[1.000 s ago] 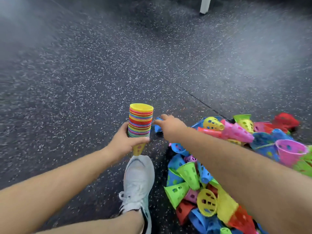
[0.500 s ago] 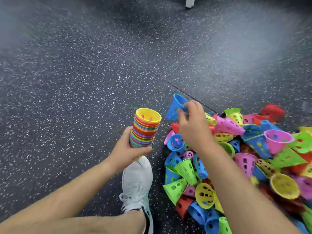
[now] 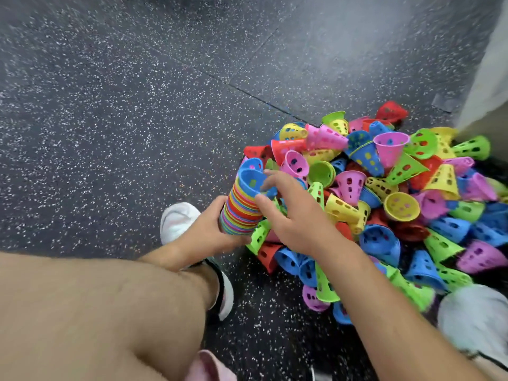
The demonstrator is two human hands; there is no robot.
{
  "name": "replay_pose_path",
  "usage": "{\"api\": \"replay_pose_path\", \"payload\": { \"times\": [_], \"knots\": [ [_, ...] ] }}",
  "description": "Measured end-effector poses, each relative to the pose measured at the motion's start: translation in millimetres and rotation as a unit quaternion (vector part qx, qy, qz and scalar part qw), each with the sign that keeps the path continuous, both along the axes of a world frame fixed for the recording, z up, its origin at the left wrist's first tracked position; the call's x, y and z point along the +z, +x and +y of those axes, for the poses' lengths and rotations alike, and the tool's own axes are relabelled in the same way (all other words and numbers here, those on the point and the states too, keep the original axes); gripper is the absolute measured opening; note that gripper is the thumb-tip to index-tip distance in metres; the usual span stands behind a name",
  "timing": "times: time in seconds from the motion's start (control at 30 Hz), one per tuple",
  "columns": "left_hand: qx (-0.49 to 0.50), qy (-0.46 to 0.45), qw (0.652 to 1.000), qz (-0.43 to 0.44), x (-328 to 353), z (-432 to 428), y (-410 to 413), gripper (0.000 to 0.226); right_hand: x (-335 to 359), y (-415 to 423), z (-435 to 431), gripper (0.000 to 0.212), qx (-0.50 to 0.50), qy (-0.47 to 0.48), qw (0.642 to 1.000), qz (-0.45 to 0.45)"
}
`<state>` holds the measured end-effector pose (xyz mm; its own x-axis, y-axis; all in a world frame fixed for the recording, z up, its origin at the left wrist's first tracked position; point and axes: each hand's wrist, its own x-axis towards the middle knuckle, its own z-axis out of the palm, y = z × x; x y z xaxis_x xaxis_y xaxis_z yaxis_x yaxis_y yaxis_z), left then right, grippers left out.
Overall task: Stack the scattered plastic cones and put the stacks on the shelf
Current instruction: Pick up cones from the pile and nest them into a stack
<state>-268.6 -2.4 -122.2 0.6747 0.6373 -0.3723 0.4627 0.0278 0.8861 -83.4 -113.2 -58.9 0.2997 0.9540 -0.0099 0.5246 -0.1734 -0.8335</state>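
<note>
The left hand [image 3: 206, 239] grips the stack [image 3: 242, 213] low down, fingers and thumb curled round its lower rings, holding it upright with a slight lean to the right. The stack is a tight column of many nested cones in mixed colours, held above the floor [image 3: 110, 105] at the near left edge of the pile [image 3: 398, 204]. A blue cone [image 3: 251, 181] sits at the top of the stack, mouth up, only partly sunk into the cone below it. The right hand [image 3: 298, 224] comes in from the near right. Its thumb lies against the stack's right side just under the blue cone, its forefinger curls over that cone's right rim, and the two pinch the rim between them. The other fingers hang loose over the pile. The pile spreads to the right, a loose heap of holed cones in pink, yellow, green, red and blue, lying at all angles, some mouth up and some on their sides. A white shoe [image 3: 178, 221] stands on the dark speckled floor just left of the left hand, and a bare leg [image 3: 96, 312] fills the near left corner. A second pale shoe [image 3: 472, 323] shows at the near right, touching the pile's near edge. A pale wall [image 3: 489, 78] rises at the far right.
</note>
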Motion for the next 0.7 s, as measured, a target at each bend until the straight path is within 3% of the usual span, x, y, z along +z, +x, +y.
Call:
{"api": "replay_pose_path", "payload": {
  "times": [0.13,0.23,0.37,0.6,0.7],
  "knots": [
    [-0.015,-0.006,0.999,0.029,-3.8,1.2,-18.2,0.082,-6.4,-8.6,-15.2,0.041,0.002,-0.046,0.997,0.066],
    [-0.008,0.008,0.999,0.034,-6.8,5.8,-25.0,0.083,-25.9,-20.0,-21.5,0.036,-0.093,-0.039,0.992,0.079],
    [-0.014,0.008,0.999,0.048,-8.0,17.3,-39.4,0.088,-61.8,-37.6,-32.8,0.024,-0.055,-0.067,0.995,-0.055],
    [-0.045,0.008,0.995,0.086,-25.1,13.1,-51.3,0.07,-99.3,-78.2,-44.9,0.031,0.031,-0.147,0.955,-0.255],
    [-0.049,0.013,0.995,0.087,-32.4,16.0,-51.1,0.072,-109.4,-81.2,-45.9,0.045,0.037,-0.171,0.943,-0.283]
  ]
}}
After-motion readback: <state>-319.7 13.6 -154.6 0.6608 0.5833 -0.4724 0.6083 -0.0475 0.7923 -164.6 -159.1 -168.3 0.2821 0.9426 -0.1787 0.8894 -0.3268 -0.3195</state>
